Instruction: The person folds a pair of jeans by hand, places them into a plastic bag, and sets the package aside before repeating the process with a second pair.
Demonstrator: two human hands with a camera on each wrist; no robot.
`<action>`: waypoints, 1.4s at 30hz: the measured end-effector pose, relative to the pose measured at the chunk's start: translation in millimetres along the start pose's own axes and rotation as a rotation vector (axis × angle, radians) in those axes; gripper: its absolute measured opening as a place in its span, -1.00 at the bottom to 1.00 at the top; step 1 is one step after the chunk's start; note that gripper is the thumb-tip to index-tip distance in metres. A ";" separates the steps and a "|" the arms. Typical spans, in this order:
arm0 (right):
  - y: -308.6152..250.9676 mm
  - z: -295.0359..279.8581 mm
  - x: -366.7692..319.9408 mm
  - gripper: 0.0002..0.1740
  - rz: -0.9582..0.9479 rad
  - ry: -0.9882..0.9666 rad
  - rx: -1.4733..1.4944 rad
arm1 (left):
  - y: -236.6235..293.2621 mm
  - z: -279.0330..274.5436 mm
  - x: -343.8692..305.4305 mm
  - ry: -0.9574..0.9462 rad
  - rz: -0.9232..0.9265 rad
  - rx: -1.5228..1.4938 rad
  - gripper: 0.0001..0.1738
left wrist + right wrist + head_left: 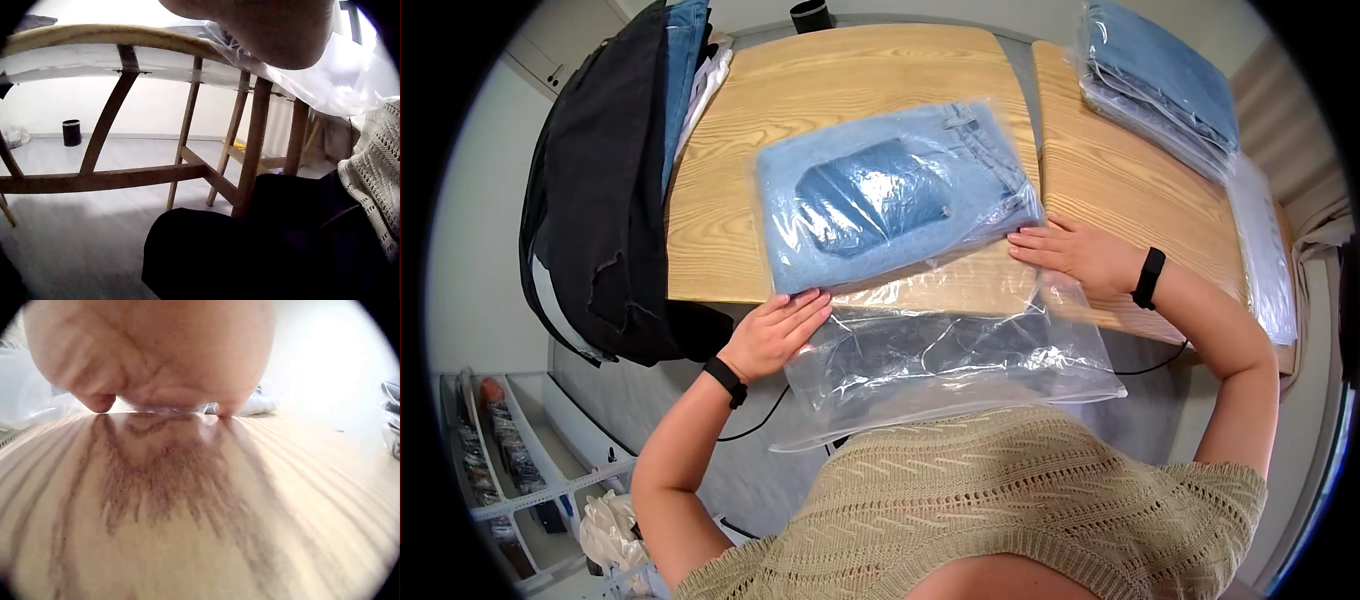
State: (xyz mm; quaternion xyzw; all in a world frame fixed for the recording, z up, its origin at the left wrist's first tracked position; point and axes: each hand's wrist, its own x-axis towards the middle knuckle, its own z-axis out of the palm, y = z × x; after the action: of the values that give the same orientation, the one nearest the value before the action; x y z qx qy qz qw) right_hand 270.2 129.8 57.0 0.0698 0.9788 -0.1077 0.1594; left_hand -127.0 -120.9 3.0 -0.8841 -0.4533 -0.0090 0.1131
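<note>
Folded light-blue jeans lie inside a clear plastic bag on the wooden table. A darker blue patch shows at the middle of the jeans. The bag's open end, with a white zip strip, hangs over the table's front edge toward the person. My left hand rests on the bag beside the jeans' near left corner, fingers straight. At the opposite side, my right hand lies with extended fingers on the bag by the jeans' near right corner. Its fingertips touch the tabletop in the right wrist view.
Black trousers and blue jeans are piled at the table's left. A second table on the right bears bagged jeans and a stack of clear bags. A shelf unit stands lower left; a black bin is behind.
</note>
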 end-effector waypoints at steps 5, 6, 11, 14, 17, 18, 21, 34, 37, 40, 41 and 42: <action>11.7 6.0 3.8 -0.46 0.016 0.027 0.199 | -2.4 7.0 2.2 0.024 -0.069 -0.172 -0.43; 16.8 9.2 6.2 -0.46 0.036 0.059 0.321 | -3.7 6.9 2.5 0.025 -0.097 -0.241 -0.46; 49.5 15.0 7.4 -0.38 0.283 0.192 1.181 | -1.8 -9.0 6.2 0.197 -0.523 -1.105 -0.49; 56.8 17.6 16.6 -0.41 0.367 0.439 1.307 | -10.3 -27.1 18.9 0.309 -0.777 -1.427 -0.23; 51.9 1.7 28.7 -0.43 0.414 0.470 1.486 | -49.1 -12.5 12.1 0.216 -1.103 -1.841 -0.11; 56.1 2.0 31.6 -0.42 0.495 0.488 1.599 | -52.5 -14.3 17.1 0.220 -1.097 -1.839 -0.11; 66.5 2.7 36.4 -0.40 0.688 0.457 1.346 | -59.1 -12.7 23.2 0.240 -1.246 -1.936 -0.05; 45.2 -34.0 18.4 -0.57 0.137 0.387 1.263 | -70.3 -35.0 14.6 -0.086 -0.659 -2.008 -0.42; 69.6 -25.8 25.3 -0.69 0.133 0.376 1.318 | -76.9 -32.4 23.8 -0.012 -0.705 -2.173 -0.27; 73.9 -13.4 54.5 -0.41 0.549 0.610 1.968 | -91.3 -32.2 40.5 -0.335 -1.077 -2.206 0.15; 77.9 -8.8 62.5 -0.42 0.655 0.597 1.979 | -92.2 -32.0 46.9 -0.321 -1.318 -2.094 0.22; 80.5 -4.8 68.1 -0.42 0.762 0.583 1.989 | -96.7 -28.9 47.3 -0.323 -1.309 -2.085 0.22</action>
State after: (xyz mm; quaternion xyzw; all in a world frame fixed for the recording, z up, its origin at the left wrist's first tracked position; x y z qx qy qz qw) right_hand 218.5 215.7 24.0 0.4867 0.3696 -0.7703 -0.1822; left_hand -174.4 -34.6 55.3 -0.1506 -0.5943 -0.3109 -0.7263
